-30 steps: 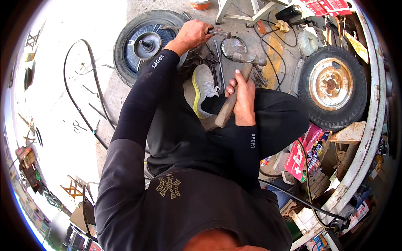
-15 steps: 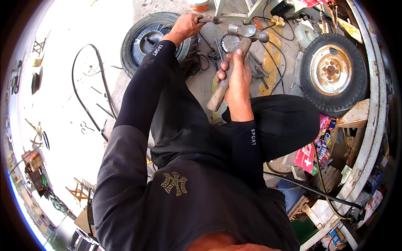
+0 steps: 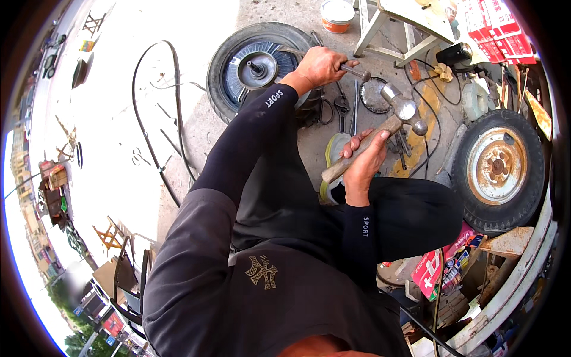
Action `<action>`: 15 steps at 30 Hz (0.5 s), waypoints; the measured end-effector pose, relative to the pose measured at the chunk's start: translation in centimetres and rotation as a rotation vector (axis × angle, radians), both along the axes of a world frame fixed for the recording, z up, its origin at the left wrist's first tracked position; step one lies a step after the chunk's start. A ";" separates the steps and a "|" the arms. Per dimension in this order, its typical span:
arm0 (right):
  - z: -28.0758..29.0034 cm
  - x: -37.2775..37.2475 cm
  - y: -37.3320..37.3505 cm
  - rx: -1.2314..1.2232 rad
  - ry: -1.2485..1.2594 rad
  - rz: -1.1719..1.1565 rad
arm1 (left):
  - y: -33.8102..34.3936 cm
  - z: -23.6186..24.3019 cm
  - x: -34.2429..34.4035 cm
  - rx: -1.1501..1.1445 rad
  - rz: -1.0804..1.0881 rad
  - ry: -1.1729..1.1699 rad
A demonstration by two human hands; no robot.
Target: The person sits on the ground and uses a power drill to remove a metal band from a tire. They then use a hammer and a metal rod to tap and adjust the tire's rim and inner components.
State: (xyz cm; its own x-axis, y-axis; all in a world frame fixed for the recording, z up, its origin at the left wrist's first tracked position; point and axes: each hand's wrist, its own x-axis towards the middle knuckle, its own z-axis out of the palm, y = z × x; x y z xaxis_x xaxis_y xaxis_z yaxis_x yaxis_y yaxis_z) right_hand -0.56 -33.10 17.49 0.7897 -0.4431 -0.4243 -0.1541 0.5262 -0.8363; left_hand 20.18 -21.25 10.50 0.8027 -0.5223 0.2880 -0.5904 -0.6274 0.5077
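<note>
A black tire with a blue rim (image 3: 257,65) lies flat on the concrete at left. The left hand (image 3: 319,65) is closed around a thin metal rod (image 3: 355,71) just beside it. The right hand (image 3: 364,162) grips the wooden handle of a hammer (image 3: 380,131) — its steel head is raised, tilted — and a rusty wheel (image 3: 498,169) lies at right.

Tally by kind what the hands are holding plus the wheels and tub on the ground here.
Hammers: 1, wooden-handled hammer in the right hand
Metal rods: 1, metal rod in the left hand
Wheels: 2, left wheel, rusty wheel
Tubs: 1, orange tub
Total: 5
</note>
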 end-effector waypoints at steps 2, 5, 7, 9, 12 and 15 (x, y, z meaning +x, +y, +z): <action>0.0 0.3 0.5 0.040 0.088 0.093 | 0.1 -0.3 0.1 0.018 -0.013 -0.025; 0.0 0.7 -0.3 0.003 0.066 0.051 | 0.0 -0.2 0.2 0.134 0.031 0.041; 1.2 1.0 -1.4 -0.036 0.011 -0.095 | 0.2 -0.5 -0.2 0.028 -0.018 -0.019; 1.7 1.4 -2.5 -0.121 -0.099 -0.278 | -0.4 -0.5 0.1 -0.072 -0.038 -0.115; 0.4 0.9 -1.6 -0.067 0.062 0.035 | -0.6 -0.6 -0.1 -0.042 -0.018 -0.090; 0.2 0.8 -1.0 -0.005 0.111 0.043 | -0.5 -1.0 0.4 -0.016 -0.016 -0.082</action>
